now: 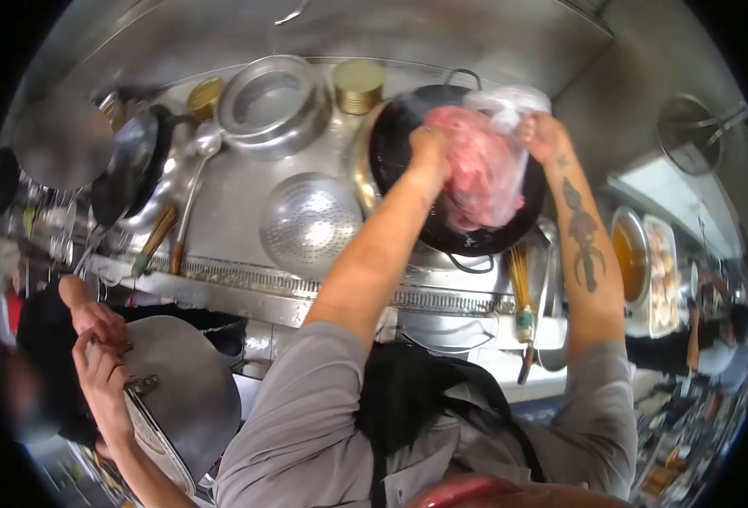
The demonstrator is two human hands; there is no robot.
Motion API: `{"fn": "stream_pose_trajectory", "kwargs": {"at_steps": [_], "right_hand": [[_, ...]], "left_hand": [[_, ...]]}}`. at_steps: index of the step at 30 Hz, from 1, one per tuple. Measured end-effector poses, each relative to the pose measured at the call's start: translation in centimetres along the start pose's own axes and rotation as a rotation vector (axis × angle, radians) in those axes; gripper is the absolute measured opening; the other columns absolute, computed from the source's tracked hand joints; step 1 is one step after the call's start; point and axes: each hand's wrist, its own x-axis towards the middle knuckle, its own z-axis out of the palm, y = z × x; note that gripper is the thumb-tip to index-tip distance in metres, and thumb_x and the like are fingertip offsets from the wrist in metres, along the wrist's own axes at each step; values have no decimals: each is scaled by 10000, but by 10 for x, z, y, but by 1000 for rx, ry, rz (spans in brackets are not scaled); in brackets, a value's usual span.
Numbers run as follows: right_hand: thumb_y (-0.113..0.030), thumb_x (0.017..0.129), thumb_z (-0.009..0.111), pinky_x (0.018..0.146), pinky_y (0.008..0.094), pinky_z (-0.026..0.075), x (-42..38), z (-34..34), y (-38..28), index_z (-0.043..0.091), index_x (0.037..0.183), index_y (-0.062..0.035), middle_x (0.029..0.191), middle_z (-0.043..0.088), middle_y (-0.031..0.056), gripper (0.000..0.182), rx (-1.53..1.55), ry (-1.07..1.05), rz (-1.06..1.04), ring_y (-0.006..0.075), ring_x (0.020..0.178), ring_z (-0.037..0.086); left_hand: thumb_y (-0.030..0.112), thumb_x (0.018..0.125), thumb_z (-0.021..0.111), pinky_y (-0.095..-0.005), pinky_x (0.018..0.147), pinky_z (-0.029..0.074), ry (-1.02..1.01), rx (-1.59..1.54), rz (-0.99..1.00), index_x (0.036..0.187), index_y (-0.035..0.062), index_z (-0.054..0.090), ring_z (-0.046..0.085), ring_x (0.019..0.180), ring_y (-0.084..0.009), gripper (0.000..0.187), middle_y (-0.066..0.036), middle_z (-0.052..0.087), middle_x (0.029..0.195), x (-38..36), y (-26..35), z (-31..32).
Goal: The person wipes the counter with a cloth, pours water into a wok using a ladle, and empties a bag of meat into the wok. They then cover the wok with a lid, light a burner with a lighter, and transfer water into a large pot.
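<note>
A clear plastic bag of raw meat (480, 173), pink and red, hangs over a large black wok (395, 127) with loop handles. My left hand (430, 154) is closed on the bag's left side. At the upper right, my right hand (545, 137) is closed on the bag's bunched whitish plastic (507, 103). The bag hides much of the wok's inside. Left of the wok lies a perforated metal strainer (310, 222).
On the metal counter stand a big aluminium pot (274, 106), a gold tin (358, 85), a long ladle (194, 186) and bamboo brushes (520, 288). A co-worker's hands (103, 347) are beside a large round grey lid-like disc (192, 372) at lower left. An orange-filled container (629, 254) sits at right.
</note>
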Motion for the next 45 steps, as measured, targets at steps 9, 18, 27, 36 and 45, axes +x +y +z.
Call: {"fn": "stream_pose_trajectory", "kwargs": {"at_steps": [9, 18, 27, 36, 45], "right_hand": [[-127, 896, 574, 617, 273, 471, -60, 32, 27, 579, 991, -19, 820, 594, 39, 144, -437, 178, -166, 133, 703, 562], [-343, 689, 762, 885, 410, 436, -70, 18, 88, 483, 1151, 44, 1072, 533, 259, 664, -1607, 72, -541, 351, 1042, 541], [-308, 664, 793, 910, 386, 446, -51, 23, 84, 424, 1273, 65, 1230, 487, 281, 804, -1369, 283, -866, 364, 1053, 556], [-69, 921, 512, 676, 267, 491, -26, 85, 48, 597, 1088, 18, 895, 650, 53, 207, -468, 125, -682, 120, 763, 592], [-51, 844, 623, 726, 258, 489, -84, 145, -20, 569, 1080, 14, 943, 642, 61, 250, -615, -94, -922, 118, 861, 602]], "left_hand": [[120, 981, 410, -465, 685, 529, -44, -85, -160, 905, -36, 508, 574, 694, -263, 199, -133, 546, 826, 14, 32, 57], [60, 941, 479, -234, 390, 330, -13, -80, -235, 750, 36, 494, 403, 447, -120, 193, -9, 453, 583, 14, 43, 105], [114, 951, 495, -310, 368, 306, -256, 149, -167, 852, -3, 522, 371, 422, -154, 156, -38, 443, 575, 1, 65, 126], [145, 908, 565, -298, 359, 318, -304, 197, -188, 818, 36, 545, 357, 384, -159, 142, -11, 445, 553, -21, 103, 163], [211, 935, 564, -227, 354, 308, -597, 14, -199, 696, 100, 465, 365, 411, -106, 282, 18, 393, 530, -21, 137, 212]]}}
